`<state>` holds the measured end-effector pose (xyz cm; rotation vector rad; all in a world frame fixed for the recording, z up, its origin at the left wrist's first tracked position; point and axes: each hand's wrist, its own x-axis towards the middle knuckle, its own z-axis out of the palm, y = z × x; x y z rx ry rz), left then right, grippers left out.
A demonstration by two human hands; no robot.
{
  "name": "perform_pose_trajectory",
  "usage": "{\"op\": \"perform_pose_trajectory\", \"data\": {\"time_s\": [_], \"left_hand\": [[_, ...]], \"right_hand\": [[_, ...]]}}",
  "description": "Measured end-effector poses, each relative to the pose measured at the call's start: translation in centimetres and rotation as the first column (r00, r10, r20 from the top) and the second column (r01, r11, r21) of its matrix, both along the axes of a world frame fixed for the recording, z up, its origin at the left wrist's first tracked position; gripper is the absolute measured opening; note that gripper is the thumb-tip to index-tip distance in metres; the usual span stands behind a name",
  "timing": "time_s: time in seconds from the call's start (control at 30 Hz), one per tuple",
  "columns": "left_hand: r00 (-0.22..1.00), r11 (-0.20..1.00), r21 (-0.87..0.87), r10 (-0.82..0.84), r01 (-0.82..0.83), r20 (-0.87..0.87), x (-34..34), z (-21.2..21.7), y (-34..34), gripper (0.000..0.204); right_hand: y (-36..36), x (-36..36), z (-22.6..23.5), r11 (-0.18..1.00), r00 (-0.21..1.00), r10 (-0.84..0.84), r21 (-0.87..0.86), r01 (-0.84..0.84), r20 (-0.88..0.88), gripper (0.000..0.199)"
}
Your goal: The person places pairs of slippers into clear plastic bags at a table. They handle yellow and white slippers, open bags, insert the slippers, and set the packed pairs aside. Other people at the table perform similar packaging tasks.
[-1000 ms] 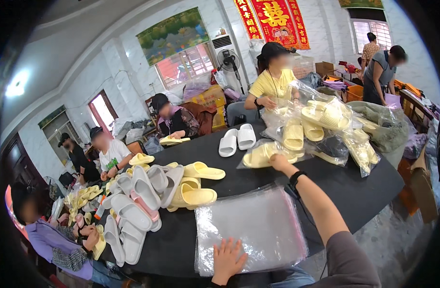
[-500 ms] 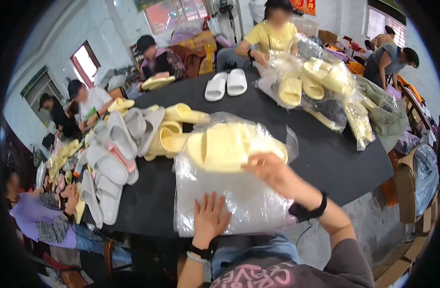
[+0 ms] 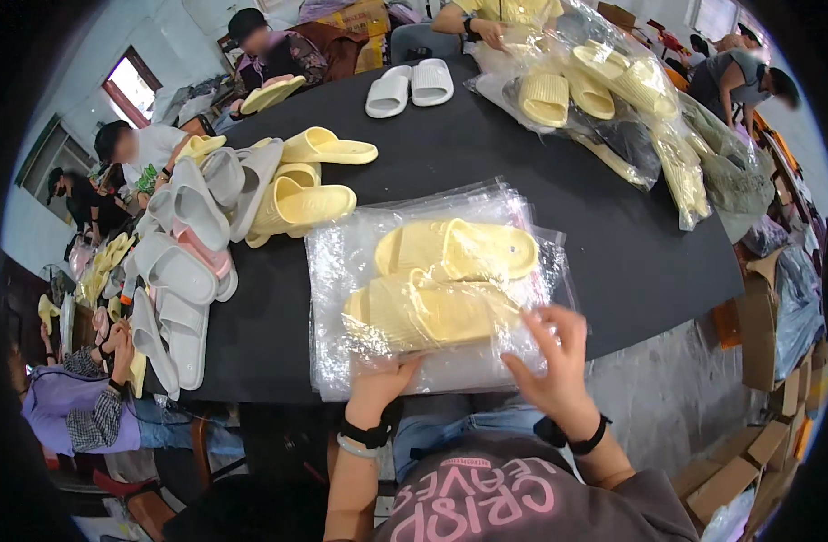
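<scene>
A round black table (image 3: 612, 235) fills the view, with heaps of grey and yellow slippers (image 3: 206, 226) crowding its left side, bagged slippers (image 3: 603, 99) at the far right, and bare tabletop to the right of your work. A stack of clear plastic bags (image 3: 341, 271) lies at the near edge, carrying a pair of yellow slippers (image 3: 441, 280). Your left hand (image 3: 378, 384) pinches the bag's near edge below the slippers; your right hand (image 3: 554, 366) has its fingers (image 3: 545, 325) loosely curled against the bag, touching the nearer slipper's right end.
</scene>
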<state>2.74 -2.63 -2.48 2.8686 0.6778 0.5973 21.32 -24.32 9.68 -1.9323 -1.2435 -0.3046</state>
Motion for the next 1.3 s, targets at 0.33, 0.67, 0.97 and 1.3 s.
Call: {"op": "perform_pose_trajectory", "data": {"time_s": [0.33,0.67,0.97,1.3], "left_hand": [[0.954,0.987,-0.087,0.109,-0.139,-0.279,-6.2,8.5,-1.6,0.045],[0.868,0.754,-0.565,0.481,-0.336,0.125,-8.0,8.3,-0.5,0.046],[0.911,0.778,-0.572,0.394,-0.260,0.122,-3.6,3.5,5.7,0.046],[0.869,0.845,-0.421,0.446,-0.329,0.216,-5.0,3.9,5.7,0.038]], "right_hand": [[-1.1,1.5,-3.5,0.974,0.990,0.095,-0.198,-0.113,-0.102,0.051],[-3.6,3.0,-3.5,0.965,0.851,0.231,0.225,-0.137,-0.472,0.025],[-3.7,6.8,-0.1,0.954,0.966,0.223,-0.177,-0.243,-0.129,0.052],[-2.8,7.1,0.4,0.830,0.763,0.218,-0.297,-0.473,-0.608,0.038]]}}
